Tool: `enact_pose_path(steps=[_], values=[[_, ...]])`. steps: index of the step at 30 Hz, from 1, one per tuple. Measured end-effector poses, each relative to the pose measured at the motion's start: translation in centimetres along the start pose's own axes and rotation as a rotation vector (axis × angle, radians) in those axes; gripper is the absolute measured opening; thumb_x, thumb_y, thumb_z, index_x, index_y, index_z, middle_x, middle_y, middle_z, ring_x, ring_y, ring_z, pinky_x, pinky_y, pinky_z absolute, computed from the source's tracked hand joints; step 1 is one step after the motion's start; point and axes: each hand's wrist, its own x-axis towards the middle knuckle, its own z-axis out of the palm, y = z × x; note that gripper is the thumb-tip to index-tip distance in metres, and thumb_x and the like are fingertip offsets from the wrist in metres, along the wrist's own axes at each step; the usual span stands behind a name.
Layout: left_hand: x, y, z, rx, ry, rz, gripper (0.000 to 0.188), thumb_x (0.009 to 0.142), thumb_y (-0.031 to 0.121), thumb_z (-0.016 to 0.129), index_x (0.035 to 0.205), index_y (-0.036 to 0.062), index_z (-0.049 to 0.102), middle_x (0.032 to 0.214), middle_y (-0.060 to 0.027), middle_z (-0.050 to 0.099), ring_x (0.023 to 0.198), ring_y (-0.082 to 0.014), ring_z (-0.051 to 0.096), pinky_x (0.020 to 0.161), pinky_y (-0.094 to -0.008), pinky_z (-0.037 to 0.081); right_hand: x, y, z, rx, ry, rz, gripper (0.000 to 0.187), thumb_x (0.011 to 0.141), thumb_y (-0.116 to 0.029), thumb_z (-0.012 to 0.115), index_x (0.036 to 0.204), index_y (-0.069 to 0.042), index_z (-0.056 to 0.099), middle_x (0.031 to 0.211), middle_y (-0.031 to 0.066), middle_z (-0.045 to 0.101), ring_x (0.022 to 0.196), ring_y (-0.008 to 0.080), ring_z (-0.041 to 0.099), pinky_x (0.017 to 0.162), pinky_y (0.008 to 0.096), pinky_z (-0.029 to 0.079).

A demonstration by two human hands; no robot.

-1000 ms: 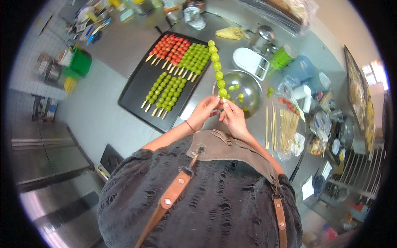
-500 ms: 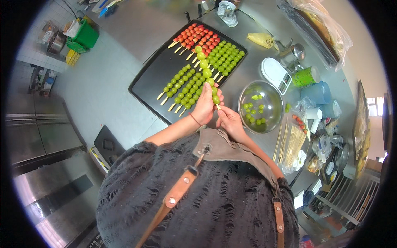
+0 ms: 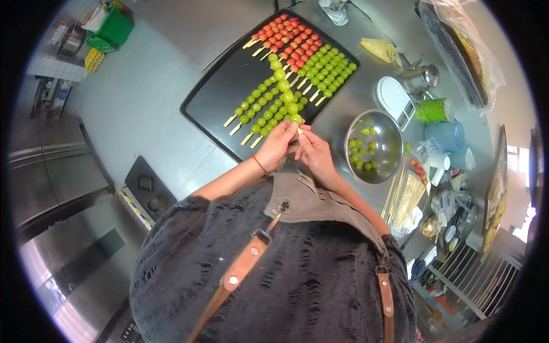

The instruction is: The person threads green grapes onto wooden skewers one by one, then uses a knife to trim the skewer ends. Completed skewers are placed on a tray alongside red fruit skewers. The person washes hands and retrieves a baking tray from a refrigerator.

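A skewer of green grapes [image 3: 285,86] points away from me, raised over a black tray [image 3: 209,106]. My left hand [image 3: 275,144] is closed at its near end, fingertips against the lowest grape. My right hand [image 3: 314,151] pinches the pale stick end just below that grape, and the two hands touch or nearly touch. Beneath the held skewer, more grape skewers [image 3: 260,104] lie side by side, partly covered by it. Farther back on the tray are red fruit skewers [image 3: 286,37], probably strawberries, and another group of grape skewers [image 3: 327,70].
Right of my hands stands a metal bowl [image 3: 384,160] holding loose grapes. Beyond it are a white scale [image 3: 394,98], a yellow piping bag [image 3: 377,50], a green container [image 3: 433,110] and a blue jug [image 3: 445,136]. Bare bamboo sticks [image 3: 405,194] lie near my right forearm.
My left hand has slid from around the lower grapes down to the skewer's near end, uncovering grapes. My right hand still pinches the stick. The whole view has shifted slightly.
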Motion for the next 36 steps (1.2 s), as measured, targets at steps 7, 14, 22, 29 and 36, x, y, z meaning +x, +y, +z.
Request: enact_pose_path(steps=[7, 14, 22, 29, 36], values=[[-0.9, 0.7, -2.3, 0.033, 0.039, -0.124, 0.029, 0.101, 0.033, 0.058, 0.116, 0.0086, 0.061, 0.11, -0.0027, 0.065, 0.092, -0.0098, 0.062, 0.067, -0.026, 0.052, 0.9, 1.3, 1.5, 0.008, -0.011, 0.014, 0.035, 0.104, -0.022, 0.053, 0.134, -0.005, 0.058, 0.067, 0.0015, 0.06, 0.052, 0.0034, 0.045, 0.047, 0.02, 0.033], [-1.4, 0.6, -3.3, 0.047, 0.298, -0.063, 0.021, 0.096, 0.025, 0.066, 0.108, 0.0082, 0.068, 0.097, -0.0005, 0.068, 0.087, -0.0095, 0.064, 0.07, -0.0264, 0.052, 2.5, 2.1, 2.6, -0.22, -0.108, 0.023, 0.025, 0.102, -0.022, 0.056, 0.116, -0.002, 0.06, 0.074, 0.0024, 0.064, 0.059, 0.0058, 0.055, 0.052, 0.022, 0.04], [0.7, 5.0, -14.6, 0.756, 0.405, 0.04, 0.017, 0.093, 0.01, 0.068, 0.108, 0.0011, 0.069, 0.089, -0.0035, 0.072, 0.075, -0.0094, 0.064, 0.068, -0.0237, 0.051, 0.8, 4.5, -0.4, -0.357, -0.161, 0.09, 0.023, 0.097, -0.019, 0.062, 0.112, -0.001, 0.06, 0.08, 0.0044, 0.065, 0.074, 0.0124, 0.064, 0.063, 0.0277, 0.048], [2.8, 8.6, -24.5, 1.262, 0.491, 0.059, 0.021, 0.086, 0.016, 0.071, 0.104, 0.0049, 0.074, 0.082, -0.0093, 0.074, 0.074, -0.0163, 0.072, 0.069, -0.0297, 0.055, -7.2, 10.1, -10.8, -0.287, 0.214, 0.121, 0.024, 0.096, -0.021, 0.063, 0.111, -0.001, 0.063, 0.083, 0.0053, 0.067, 0.075, 0.0133, 0.064, 0.068, 0.0281, 0.05], [5.2, 7.7, -26.4, 1.429, 0.338, -0.093, 0.026, 0.09, 0.021, 0.067, 0.105, 0.0, 0.071, 0.083, -0.0102, 0.074, 0.072, -0.0125, 0.066, 0.068, -0.0325, 0.053, -18.0, 17.9, -16.0, -0.466, 0.759, 0.193, 0.023, 0.093, -0.022, 0.065, 0.106, -0.003, 0.067, 0.078, 0.0113, 0.07, 0.071, 0.0198, 0.067, 0.066, 0.0346, 0.053]])
